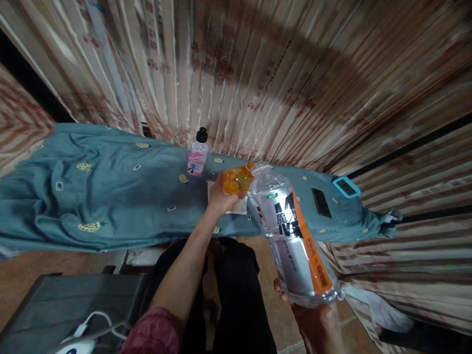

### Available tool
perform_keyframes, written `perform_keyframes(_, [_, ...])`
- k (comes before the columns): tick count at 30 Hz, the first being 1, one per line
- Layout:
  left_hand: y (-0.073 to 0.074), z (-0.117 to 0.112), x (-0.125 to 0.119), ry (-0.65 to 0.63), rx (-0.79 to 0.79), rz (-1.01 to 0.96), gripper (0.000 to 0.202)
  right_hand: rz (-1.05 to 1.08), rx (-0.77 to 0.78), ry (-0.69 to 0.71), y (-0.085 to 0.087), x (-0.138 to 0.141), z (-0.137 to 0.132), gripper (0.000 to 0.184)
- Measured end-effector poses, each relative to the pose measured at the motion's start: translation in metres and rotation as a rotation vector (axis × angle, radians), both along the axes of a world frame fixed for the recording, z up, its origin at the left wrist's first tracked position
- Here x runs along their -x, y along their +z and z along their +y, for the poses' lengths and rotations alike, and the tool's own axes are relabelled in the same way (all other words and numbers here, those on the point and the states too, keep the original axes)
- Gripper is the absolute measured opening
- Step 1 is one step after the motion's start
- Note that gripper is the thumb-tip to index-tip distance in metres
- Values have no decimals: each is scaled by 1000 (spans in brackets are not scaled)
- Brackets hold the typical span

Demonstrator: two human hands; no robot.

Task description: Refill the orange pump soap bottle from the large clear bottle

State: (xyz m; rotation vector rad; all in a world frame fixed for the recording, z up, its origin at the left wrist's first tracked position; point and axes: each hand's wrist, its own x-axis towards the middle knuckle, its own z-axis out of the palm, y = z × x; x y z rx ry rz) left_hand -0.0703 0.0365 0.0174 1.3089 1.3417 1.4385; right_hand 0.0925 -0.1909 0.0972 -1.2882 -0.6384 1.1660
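Note:
My left hand [221, 194] is closed round a small container of orange liquid [237, 179], held over a blue cloth-covered board [110, 191]. In my right hand [317, 319] is the base of a large clear plastic bottle [291, 231] with an orange and black label. The bottle is tilted, and its open neck meets the orange container's mouth. Under the container a white paper [239, 205] lies on the cloth.
A small pink-labelled bottle with a black cap [197, 153] stands on the cloth by the curtain. A dark phone [321, 202] and a blue-framed device [346, 187] lie at the right end. A striped curtain [258, 73] hangs behind. A dark grey surface with a white cable [70, 305] sits lower left.

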Motion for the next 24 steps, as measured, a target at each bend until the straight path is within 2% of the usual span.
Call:
perform_keyframes(2, [0, 0, 0, -8, -3, -4, 64, -7, 11, -25, -2, -1, 0, 67])
perform_keyframes(8, [-1, 0, 1, -13, -17, 11, 64, -6, 0, -15, 1, 1, 2, 54])
perform_keyframes(13, [0, 0, 1, 11, 3, 58, 63, -4, -21, -29, 7, 6, 3, 57])
perform_keyframes(17, [0, -1, 3, -14, -11, 23, 63, -4, -27, -3, 4, 4, 1, 57])
perform_keyframes(24, [2, -7, 7, -61, -29, -100, 46, 13, -6, -12, -5, -3, 3, 57])
